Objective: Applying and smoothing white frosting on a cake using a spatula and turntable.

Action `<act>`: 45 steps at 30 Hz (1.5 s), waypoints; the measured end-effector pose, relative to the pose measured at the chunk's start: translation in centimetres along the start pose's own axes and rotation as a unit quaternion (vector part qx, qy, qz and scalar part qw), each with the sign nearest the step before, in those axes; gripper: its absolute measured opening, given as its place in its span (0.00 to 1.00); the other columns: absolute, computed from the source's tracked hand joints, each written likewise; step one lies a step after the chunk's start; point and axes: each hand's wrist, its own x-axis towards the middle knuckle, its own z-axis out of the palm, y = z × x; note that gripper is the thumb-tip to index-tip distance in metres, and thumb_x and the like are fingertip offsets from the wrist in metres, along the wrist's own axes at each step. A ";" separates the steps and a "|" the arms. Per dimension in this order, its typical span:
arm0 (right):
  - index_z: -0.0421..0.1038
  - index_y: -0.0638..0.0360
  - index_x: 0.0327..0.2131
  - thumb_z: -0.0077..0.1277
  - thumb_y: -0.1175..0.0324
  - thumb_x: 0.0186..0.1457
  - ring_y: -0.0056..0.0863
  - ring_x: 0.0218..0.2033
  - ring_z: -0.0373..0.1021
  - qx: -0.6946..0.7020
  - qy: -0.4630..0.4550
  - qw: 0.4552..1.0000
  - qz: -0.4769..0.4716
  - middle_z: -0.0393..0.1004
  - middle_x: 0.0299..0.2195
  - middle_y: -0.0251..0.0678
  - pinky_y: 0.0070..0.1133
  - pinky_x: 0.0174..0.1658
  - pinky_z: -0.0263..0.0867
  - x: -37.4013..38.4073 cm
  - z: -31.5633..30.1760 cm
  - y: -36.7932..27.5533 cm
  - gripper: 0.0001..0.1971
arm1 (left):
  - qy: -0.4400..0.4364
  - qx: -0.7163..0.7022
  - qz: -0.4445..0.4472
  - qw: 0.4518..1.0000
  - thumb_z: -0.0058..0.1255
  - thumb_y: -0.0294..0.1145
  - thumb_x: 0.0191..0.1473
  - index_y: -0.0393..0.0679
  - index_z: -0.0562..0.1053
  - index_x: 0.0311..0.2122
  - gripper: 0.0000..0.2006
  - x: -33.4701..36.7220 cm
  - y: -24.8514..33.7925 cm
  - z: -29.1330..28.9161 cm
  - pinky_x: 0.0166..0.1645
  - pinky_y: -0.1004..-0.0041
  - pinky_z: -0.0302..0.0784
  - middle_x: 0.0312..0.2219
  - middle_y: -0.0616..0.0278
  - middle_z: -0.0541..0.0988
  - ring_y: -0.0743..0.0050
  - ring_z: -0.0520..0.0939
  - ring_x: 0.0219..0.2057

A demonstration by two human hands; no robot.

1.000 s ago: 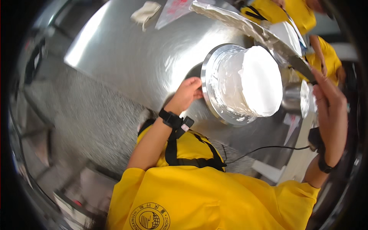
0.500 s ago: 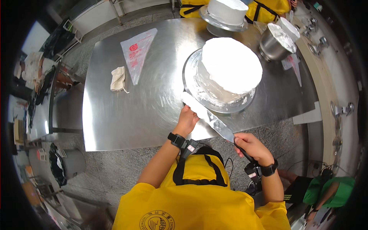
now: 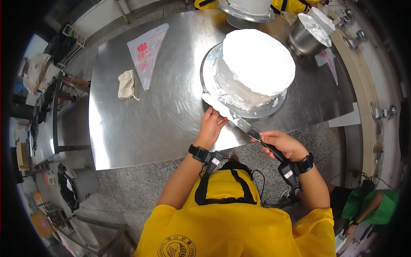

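My right hand [image 3: 282, 143] is closed around the black handle of a long icing spatula [image 3: 242, 124]. White cream coats the far half of its blade, which slants up and left across the near-left edge of a metal cake turntable [image 3: 204, 68]. On the turntable stands a tall round cake [image 3: 259, 62] covered in white cream, its top bright and its near-left side uneven. Just below the blade's tip is my left hand [image 3: 212, 128], its fingers partly spread and near the turntable's rim. Whether the fingertips touch the rim or the blade cannot be seen.
On the steel table [image 3: 171, 124] lie a clear piping bag [image 3: 147, 53] with red print and a folded cream-coloured cloth [image 3: 127, 85]. A metal bowl [image 3: 306, 38] of white cream stands at the far right. Beyond is a second turntable [image 3: 244, 18] with a white cake.
The spatula has shifted slightly left, its blade showing more edge-on. My left fingers have loosened and spread a little. The whole scene has moved slightly up in view.
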 end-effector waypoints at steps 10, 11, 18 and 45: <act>0.62 0.67 0.43 0.35 0.65 0.56 0.14 0.13 0.57 0.040 -0.048 0.998 0.009 0.61 0.14 0.27 0.10 0.16 0.55 0.2 -1.5 0.5 0.16 | -0.012 -0.018 0.009 1.000 0.38 0.32 0.54 0.46 0.64 0.37 0.06 -0.3 0.3 0.3 0.38 0.73 0.68 0.31 0.69 0.71 0.79 0.71 0.30; 0.61 0.67 0.43 0.36 0.64 0.56 0.14 0.13 0.57 0.055 -0.053 0.997 0.013 0.61 0.14 0.27 0.11 0.16 0.55 0.3 -1.6 0.5 0.17 | -0.011 -0.019 0.009 1.000 0.38 0.32 0.54 0.46 0.64 0.37 0.06 -0.3 0.3 0.3 0.38 0.73 0.68 0.31 0.69 0.71 0.79 0.71 0.30; 0.61 0.67 0.44 0.37 0.63 0.55 0.13 0.13 0.56 0.102 -0.049 0.993 0.023 0.60 0.14 0.26 0.11 0.16 0.54 0.5 -2.4 0.1 0.18 | -0.012 -0.013 0.017 1.000 0.36 0.33 0.55 0.45 0.63 0.36 0.06 -0.4 0.4 0.4 0.37 0.76 0.68 0.30 0.67 0.71 0.80 0.70 0.29; 0.58 0.68 0.46 0.35 0.63 0.56 0.15 0.12 0.54 0.147 -0.083 0.986 0.000 0.57 0.14 0.27 0.13 0.16 0.52 0.7 -3.1 1.4 0.19 | -0.004 -0.002 0.016 1.000 0.35 0.33 0.56 0.43 0.63 0.35 0.07 -0.7 0.1 0.7 0.39 0.75 0.66 0.31 0.66 0.70 0.80 0.68 0.28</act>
